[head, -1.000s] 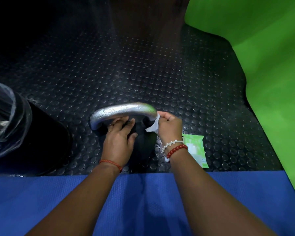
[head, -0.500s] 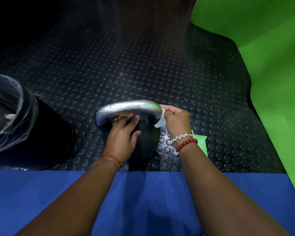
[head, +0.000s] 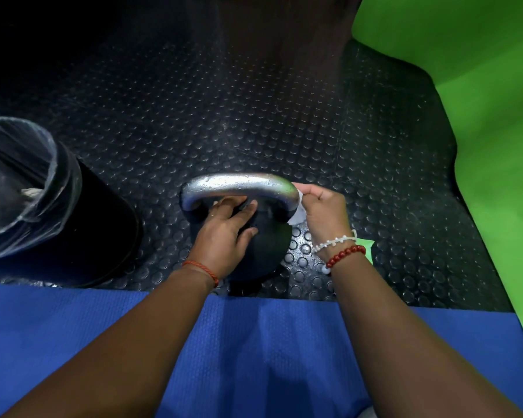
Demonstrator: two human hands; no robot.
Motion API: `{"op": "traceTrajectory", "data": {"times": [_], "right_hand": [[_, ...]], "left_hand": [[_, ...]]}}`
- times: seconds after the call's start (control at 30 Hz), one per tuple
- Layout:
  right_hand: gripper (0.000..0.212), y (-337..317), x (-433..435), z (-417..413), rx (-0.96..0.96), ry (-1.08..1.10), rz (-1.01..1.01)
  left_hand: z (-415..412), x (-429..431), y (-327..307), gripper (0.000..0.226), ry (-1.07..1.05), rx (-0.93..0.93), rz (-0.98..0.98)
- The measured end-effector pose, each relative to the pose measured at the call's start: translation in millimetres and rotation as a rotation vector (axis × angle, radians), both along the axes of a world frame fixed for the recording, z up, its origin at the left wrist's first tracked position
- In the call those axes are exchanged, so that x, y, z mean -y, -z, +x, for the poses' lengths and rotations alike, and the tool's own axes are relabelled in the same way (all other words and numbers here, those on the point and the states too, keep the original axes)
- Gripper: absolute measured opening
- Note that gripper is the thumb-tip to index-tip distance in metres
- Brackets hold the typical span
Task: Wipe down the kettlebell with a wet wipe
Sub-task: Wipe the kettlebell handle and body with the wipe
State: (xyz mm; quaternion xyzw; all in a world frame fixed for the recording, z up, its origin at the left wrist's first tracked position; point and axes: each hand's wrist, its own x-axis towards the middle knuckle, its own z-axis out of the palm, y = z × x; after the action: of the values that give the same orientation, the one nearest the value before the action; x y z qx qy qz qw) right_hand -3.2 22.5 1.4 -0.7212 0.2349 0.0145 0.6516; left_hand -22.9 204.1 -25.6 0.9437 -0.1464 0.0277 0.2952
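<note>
A black kettlebell (head: 269, 248) with a silver, wet-looking handle (head: 239, 184) stands on the studded black floor just beyond a blue mat. My left hand (head: 224, 236) lies flat on top of the black body, fingers under the handle arch. My right hand (head: 322, 211) pinches a white wet wipe (head: 296, 215) against the right end of the handle, where it bends down to the body. Most of the wipe is hidden in my fingers.
A black bin (head: 73, 230) lined with a clear plastic bag (head: 15, 188) stands at the left. A green wipe packet (head: 367, 248) peeks out behind my right wrist. The blue mat (head: 254, 357) lies nearest me; green sheeting (head: 480, 116) rises at the right.
My right hand with the wipe has slid slightly up along the handle's right bend. The view has shifted left, so everything sits further right; my wrist now covers more of the green packet.
</note>
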Motion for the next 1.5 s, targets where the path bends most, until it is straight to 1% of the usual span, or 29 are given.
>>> {"op": "traceTrajectory", "data": {"times": [0.07,0.17,0.2,0.33,0.47,0.6,0.7,0.87,0.93,1.0,1.07,1.23,1.33,1.4,1.5], "right_hand": [[0.038,3.9,1.1,-0.6,0.006,-0.012,-0.01],[0.028,2.5,2.6,0.4,0.044,-0.008,-0.013],[0.028,1.9,2.7,1.4,0.062,0.0,-0.003],[0.035,2.8,4.5,4.5,0.023,-0.029,-0.005],[0.036,-1.9,6.0,6.1,0.046,-0.051,0.023],[0.036,1.1,9.1,5.0,0.004,-0.072,0.011],[0.035,-3.9,10.7,3.1,0.048,-0.089,0.048],[0.038,-4.6,11.7,6.3,0.042,-0.11,0.037],[0.04,-4.1,13.0,6.8,0.069,-0.119,0.064],[0.04,0.1,13.3,5.3,0.048,-0.115,0.092],[0.038,3.4,14.2,5.6,0.015,-0.112,0.074],[0.038,1.1,16.4,7.7,0.037,-0.167,0.076],[0.038,0.3,18.7,11.9,0.025,-0.206,0.027],[0.041,-1.2,20.7,15.8,0.048,-0.237,0.018],[0.039,0.7,22.1,17.6,0.035,-0.26,0.011]], "left_hand": [[-0.3,0.2,-0.2,0.047,-0.001,-0.005,0.01],[0.5,0.4,0.0,0.048,-0.003,-0.005,0.025],[0.7,0.3,0.3,0.048,-0.005,-0.006,0.029],[0.7,0.2,1.1,0.049,-0.003,0.001,0.033],[2.4,-0.9,1.8,0.05,0.02,0.023,0.057],[2.4,-1.0,2.1,0.05,0.028,0.029,0.06],[3.3,-1.4,1.9,0.049,0.03,0.034,0.074],[2.1,-1.0,0.9,0.049,0.016,0.011,0.071],[2.6,-1.1,0.0,0.049,0.017,0.005,0.073],[2.1,-1.0,-0.4,0.049,0.017,0.004,0.079],[1.6,-0.7,-1.4,0.049,0.014,-0.001,0.083],[2.1,-1.0,-1.2,0.049,0.008,0.003,0.082],[1.4,-0.4,-1.0,0.05,0.007,-0.001,0.083],[1.9,-0.6,-0.4,0.051,0.008,0.004,0.092],[2.4,0.3,-1.3,0.056,-0.004,-0.021,0.098]]}}
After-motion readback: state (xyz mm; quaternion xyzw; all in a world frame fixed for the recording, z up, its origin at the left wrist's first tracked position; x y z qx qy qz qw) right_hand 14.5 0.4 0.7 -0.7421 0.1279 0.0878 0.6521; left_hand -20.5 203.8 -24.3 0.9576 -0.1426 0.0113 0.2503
